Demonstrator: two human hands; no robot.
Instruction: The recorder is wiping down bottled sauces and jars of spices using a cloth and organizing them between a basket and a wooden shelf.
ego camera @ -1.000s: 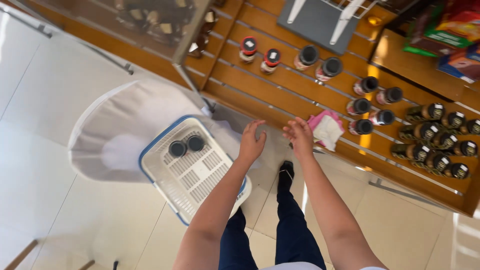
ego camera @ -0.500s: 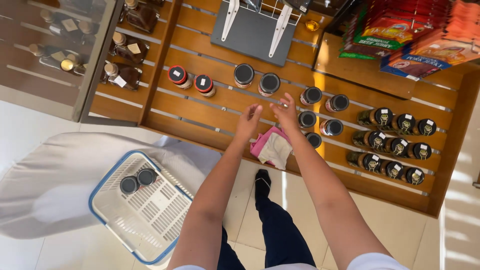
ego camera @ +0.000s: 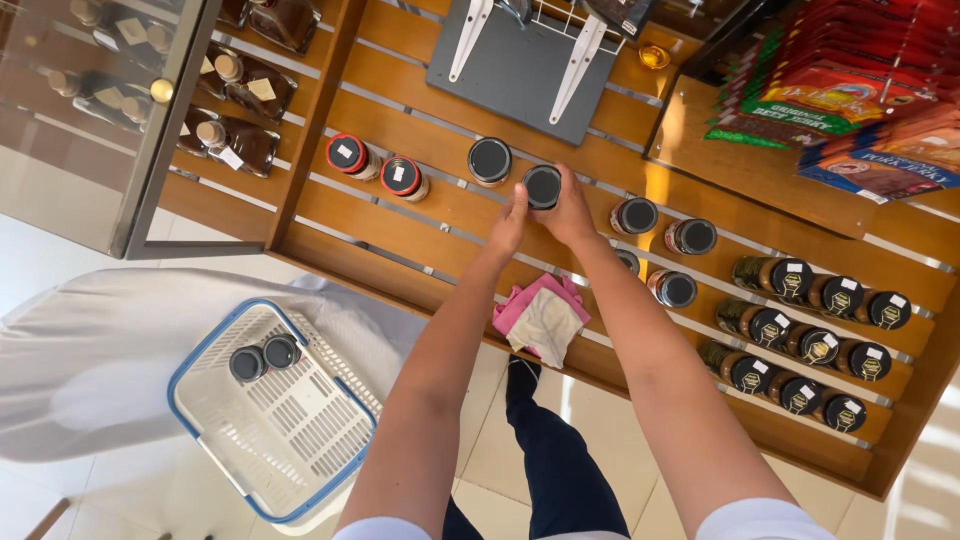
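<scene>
On the shelf, head view: both your hands meet around one black-lidded glass jar [ego camera: 542, 187] standing on the slatted wooden display shelf [ego camera: 440, 215].
Left hand [ego camera: 512, 222]: fingers curled against the jar's left side, touching it.
Right hand [ego camera: 573, 212]: wrapped round the jar's right side, closed on it.
Grip advice: hold the glass body rather than the lid, keep the jar upright, and lift straight off the slat so it does not knock its neighbours.
Just left of your hands: another black-lidded jar [ego camera: 489, 160], then two red-rimmed jars [ego camera: 375, 167].
Right of your hands: more dark-lidded jars [ego camera: 662, 232] in rows.
Below your wrists: a pink and beige folded cloth [ego camera: 540, 318] on the shelf edge.
Down by your left elbow: a white plastic basket with blue rim [ego camera: 200, 440] holding two black-lidded jars [ego camera: 263, 357].
</scene>
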